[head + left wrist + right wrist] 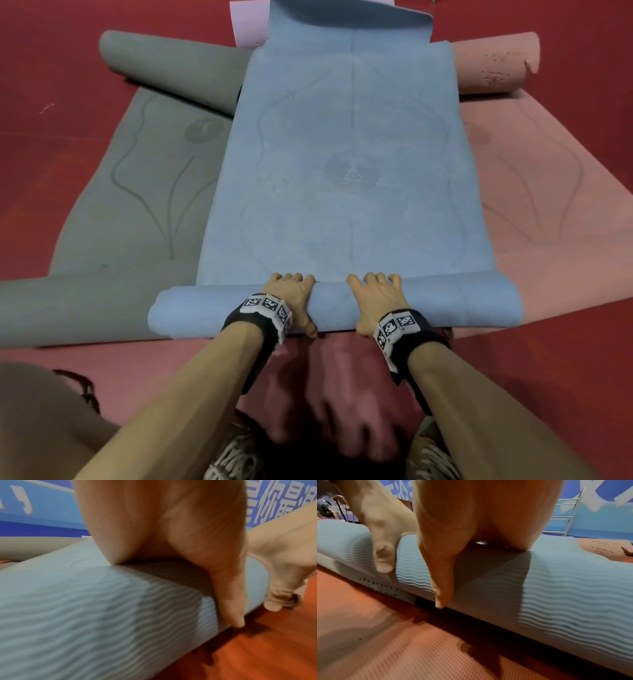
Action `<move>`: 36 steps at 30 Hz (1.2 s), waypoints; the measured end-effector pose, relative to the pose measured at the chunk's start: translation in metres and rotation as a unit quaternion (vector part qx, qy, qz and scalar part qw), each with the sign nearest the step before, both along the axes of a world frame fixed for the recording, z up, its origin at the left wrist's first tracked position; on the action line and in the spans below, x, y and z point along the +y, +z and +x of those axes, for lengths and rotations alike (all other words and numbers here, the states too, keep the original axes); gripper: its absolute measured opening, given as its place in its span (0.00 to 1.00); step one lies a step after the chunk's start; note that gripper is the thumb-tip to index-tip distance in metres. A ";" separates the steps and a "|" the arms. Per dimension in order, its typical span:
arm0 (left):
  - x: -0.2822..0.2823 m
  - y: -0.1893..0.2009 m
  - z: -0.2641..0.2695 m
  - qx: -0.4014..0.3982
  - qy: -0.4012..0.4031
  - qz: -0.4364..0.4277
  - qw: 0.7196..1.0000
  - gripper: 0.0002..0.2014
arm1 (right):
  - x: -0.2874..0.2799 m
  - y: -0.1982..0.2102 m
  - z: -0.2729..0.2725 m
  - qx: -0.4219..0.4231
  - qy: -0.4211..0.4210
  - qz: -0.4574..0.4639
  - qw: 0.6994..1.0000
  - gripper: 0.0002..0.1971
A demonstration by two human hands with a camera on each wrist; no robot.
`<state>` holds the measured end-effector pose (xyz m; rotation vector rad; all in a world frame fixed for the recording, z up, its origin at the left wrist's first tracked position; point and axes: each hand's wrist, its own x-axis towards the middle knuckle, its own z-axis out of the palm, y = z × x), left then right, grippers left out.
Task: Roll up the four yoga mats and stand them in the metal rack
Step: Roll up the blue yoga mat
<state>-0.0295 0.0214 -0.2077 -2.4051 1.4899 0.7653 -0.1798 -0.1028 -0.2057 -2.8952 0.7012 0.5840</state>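
A blue yoga mat (342,154) lies flat ahead of me, its near end wound into a thick roll (205,313). My left hand (294,298) and right hand (373,301) grip the roll side by side near its middle. On each hand the fingers curl over the top and the thumb presses the near side. The wrist views show the ribbed roll (85,601) (556,588) under each palm. A grey mat (137,192) lies to the left and a pink mat (534,212) to the right, both curled at their ends. A lilac mat (248,24) peeks out at the far end.
The floor (51,85) is red. A metal rack (565,520) stands against a blue wall beyond the mats, seen only in the right wrist view. My shoes (233,459) are just behind the roll, on a paler pink surface (171,370).
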 end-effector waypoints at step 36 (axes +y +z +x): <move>0.010 0.026 -0.004 -0.134 -0.024 -0.112 0.984 0.36 | -0.015 0.039 0.013 -0.048 0.002 -0.022 0.999 0.32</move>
